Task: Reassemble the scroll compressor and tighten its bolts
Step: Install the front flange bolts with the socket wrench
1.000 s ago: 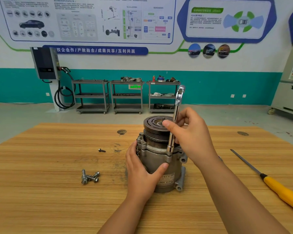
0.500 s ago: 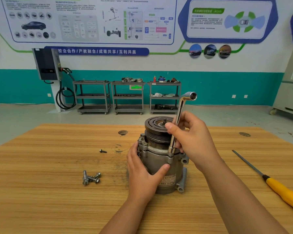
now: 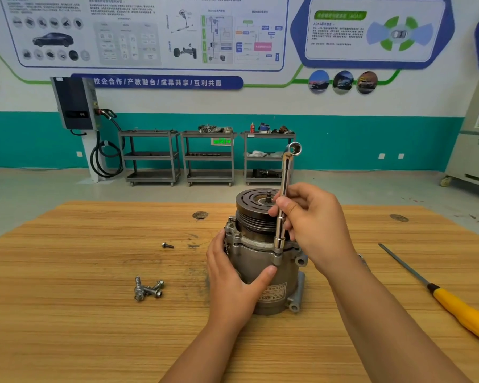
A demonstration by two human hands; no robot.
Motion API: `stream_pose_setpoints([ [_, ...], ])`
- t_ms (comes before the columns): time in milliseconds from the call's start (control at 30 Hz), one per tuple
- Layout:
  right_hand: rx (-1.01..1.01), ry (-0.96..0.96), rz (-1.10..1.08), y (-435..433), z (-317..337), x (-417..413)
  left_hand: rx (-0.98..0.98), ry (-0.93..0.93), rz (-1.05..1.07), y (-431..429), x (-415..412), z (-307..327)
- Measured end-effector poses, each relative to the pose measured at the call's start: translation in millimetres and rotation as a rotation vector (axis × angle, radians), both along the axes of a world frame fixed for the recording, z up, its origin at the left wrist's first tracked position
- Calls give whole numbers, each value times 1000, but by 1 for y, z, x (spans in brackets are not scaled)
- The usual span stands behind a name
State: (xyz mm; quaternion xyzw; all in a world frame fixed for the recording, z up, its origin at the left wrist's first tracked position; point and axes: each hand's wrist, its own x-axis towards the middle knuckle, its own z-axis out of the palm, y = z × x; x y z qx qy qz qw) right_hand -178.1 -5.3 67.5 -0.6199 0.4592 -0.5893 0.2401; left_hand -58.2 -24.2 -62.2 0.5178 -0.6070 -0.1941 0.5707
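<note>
My left hand [image 3: 230,283] grips the side of the scroll compressor [image 3: 263,261], which stands upright on the worktop [image 3: 67,313] with its pulley end up, my thumb pressed across its front just above the label. My right hand [image 3: 313,225], just above the left, pinches the shaft of an L-shaped socket wrench [image 3: 284,205] that stands nearly upright, its lower socket seated on a flange bolt right above my left thumb. Left of my left hand lie loose bolts [image 3: 148,290] in a cluster and a single small screw [image 3: 168,246] beyond them. Well right of my right forearm lies a yellow-handled tool [image 3: 454,308].

Bright, even indoor light, soft shadows, wide-angle bending at edges.
</note>
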Motion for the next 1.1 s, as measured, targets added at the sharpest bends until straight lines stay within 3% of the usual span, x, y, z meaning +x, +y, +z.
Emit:
stream_pose_setpoints([
  [167, -72, 9, -65, -2, -7, 4, 2, 6, -5, 0, 0, 0],
  [333, -138, -505, 47, -8, 1, -17, 2, -3, -24, 0, 3, 0],
  [433, -108, -671, 69, -17, -5, -36, 14, 1, -26, -1, 3, -1],
  [633, 19, -729, -56, -32, -65, -55, 25, 11, -29, 1, 3, 0],
  [767, 138, -874, -98, -41, -101, -54, 59, 16, -44, 1, 5, 1],
  [900, 222, -869, -50, -45, -108, -53, -82, -64, 132, 3, 12, 3],
  [967, 241, -847, -33, -44, -112, -52, -141, 38, 232, -3, 16, 9],
  [1033, 257, -837, -23, -44, -114, -51, -76, 180, 339, -21, 27, 17],
  [1100, 278, -824, -22, -43, -116, -50, 149, 199, 423, -47, 46, 23],
])
